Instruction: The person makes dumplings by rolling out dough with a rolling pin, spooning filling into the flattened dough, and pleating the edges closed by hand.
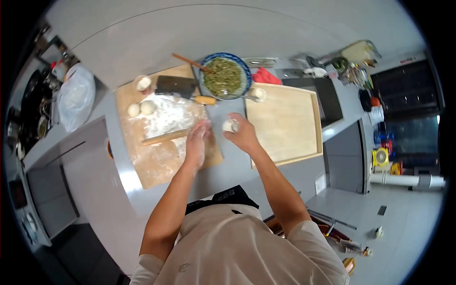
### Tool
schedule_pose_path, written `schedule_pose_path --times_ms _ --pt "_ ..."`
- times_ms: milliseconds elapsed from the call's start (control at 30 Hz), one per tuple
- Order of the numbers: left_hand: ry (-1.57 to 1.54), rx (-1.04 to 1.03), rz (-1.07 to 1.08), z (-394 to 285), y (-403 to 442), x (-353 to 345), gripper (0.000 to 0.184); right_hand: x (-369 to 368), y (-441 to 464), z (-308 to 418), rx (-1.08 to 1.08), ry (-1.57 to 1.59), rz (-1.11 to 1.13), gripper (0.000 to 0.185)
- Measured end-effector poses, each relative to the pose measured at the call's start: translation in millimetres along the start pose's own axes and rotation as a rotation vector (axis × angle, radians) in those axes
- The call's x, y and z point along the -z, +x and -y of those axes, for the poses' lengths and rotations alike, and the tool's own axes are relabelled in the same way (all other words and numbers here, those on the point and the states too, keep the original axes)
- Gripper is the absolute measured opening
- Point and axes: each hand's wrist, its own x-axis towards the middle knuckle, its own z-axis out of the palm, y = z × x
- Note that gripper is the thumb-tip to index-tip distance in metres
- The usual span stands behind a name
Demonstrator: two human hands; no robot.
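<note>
My right hand (243, 135) has its fingers curled round a small white dough piece (231, 126), above the grey counter between the wooden board and the tray. My left hand (196, 142) is over the right edge of the floury board (161, 166), fingers stretched out and dusted white, with nothing visible in it. Beside it a rolling pin (166, 137) lies on the board, near spread white flour (166, 114). Two dough balls (147, 108) sit at the board's left. A white dough piece (258, 94) rests at the tray's upper left corner, near a spoon handle.
Behind the hands, a blue-rimmed bowl (248, 76) holds green filling and chopsticks (185, 60). A cleaver (176, 86) and small cup (144, 84) are on the board. The wooden tray (285, 123) is at right, by the sink (330, 102). A plastic bag (76, 97) stands left.
</note>
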Motion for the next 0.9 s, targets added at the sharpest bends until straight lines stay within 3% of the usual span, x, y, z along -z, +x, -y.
schedule_pose_path --times_ms 67,133,233,333,533,633,900 --pt "-0.037 0.122 0.052 25.6 6.6 -36.1 0.041 29.8 -17.3 -41.7 -0.185 0.013 -0.114 0.069" --pt "-0.080 0.288 0.077 53.7 19.2 -65.8 0.045 53.8 -20.9 -75.7 -0.234 0.001 -0.159 0.069" --pt "-0.085 0.308 0.043 89.6 48.1 -102.6 0.046 72.2 -1.6 -126.1 -0.203 -0.040 -0.213 0.065" --pt "-0.023 0.252 0.006 123.5 77.7 -128.3 0.053 75.7 25.2 -167.3 -0.085 -0.093 -0.194 0.060" --pt "0.073 0.173 -0.071 143.7 102.4 -165.5 0.059 75.8 54.4 -196.2 -0.074 -0.230 -0.084 0.067" --pt "0.068 0.151 -0.114 147.5 105.3 -173.1 0.060 81.2 48.4 -209.4 0.019 -0.199 -0.055 0.070" --pt "0.040 0.139 -0.186 147.4 107.7 -181.3 0.059 72.3 51.1 -221.5 -0.021 -0.030 -0.056 0.077"
